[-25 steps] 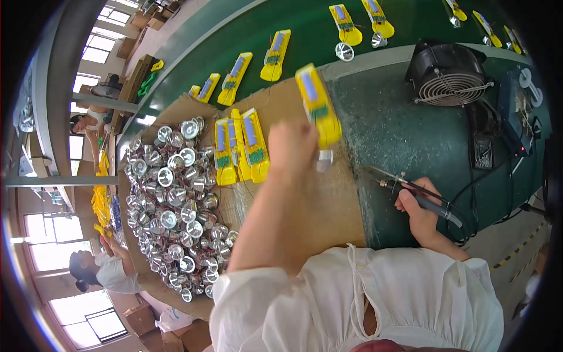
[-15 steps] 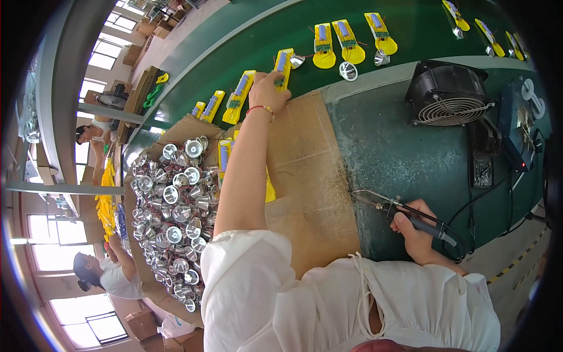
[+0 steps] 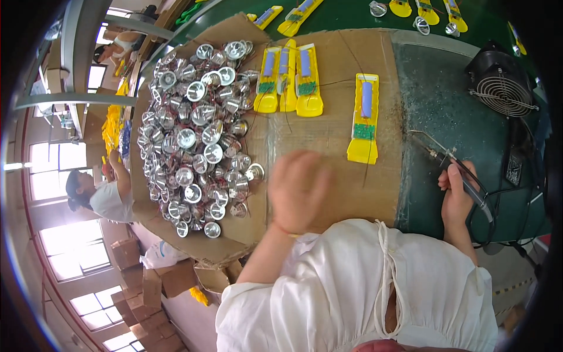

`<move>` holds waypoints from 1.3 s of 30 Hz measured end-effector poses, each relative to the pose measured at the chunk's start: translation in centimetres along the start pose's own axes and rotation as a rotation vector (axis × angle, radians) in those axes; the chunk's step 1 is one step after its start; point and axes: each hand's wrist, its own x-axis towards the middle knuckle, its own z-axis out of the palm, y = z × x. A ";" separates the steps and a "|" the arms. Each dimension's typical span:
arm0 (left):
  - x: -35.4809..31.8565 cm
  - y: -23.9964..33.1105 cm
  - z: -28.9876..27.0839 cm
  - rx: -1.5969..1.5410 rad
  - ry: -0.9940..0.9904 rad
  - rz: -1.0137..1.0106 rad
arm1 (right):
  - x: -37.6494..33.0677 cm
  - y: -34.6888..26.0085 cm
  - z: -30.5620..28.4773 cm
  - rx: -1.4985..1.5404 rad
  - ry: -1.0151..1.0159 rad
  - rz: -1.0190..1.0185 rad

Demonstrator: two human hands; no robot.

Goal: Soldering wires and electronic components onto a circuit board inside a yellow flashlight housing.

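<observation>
My left hand (image 3: 300, 188) is smeared by motion over the cardboard sheet (image 3: 334, 202), near the reflector pile; its fingers are not clear. A yellow flashlight housing (image 3: 355, 151) lies alone to its right, with a blue battery cell (image 3: 366, 100), a green circuit board (image 3: 364, 131) and thin wires. My right hand (image 3: 457, 193) grips a soldering iron (image 3: 478, 200) by its handle. The iron's metal tip and thin curved tube point left toward the housing, apart from it. Three more yellow housings (image 3: 309, 104) lie side by side at the cardboard's far left.
Many silvery reflector cups (image 3: 212, 154) are heaped at left. Beyond the cardboard, more housings (image 3: 300, 16) and loose reflectors lie on a green belt (image 3: 346, 13). A black fan (image 3: 501, 88) stands at right, near cables. Other people (image 3: 105, 193) work at far left.
My left hand has left the belt and drawn back toward me. A housing now lies alone on the cardboard. The view has shifted; my right hand still holds the iron.
</observation>
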 end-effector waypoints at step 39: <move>3.8 -0.8 5.4 -0.158 -0.231 -0.037 | -1.1 -0.9 6.1 0.006 -0.192 0.019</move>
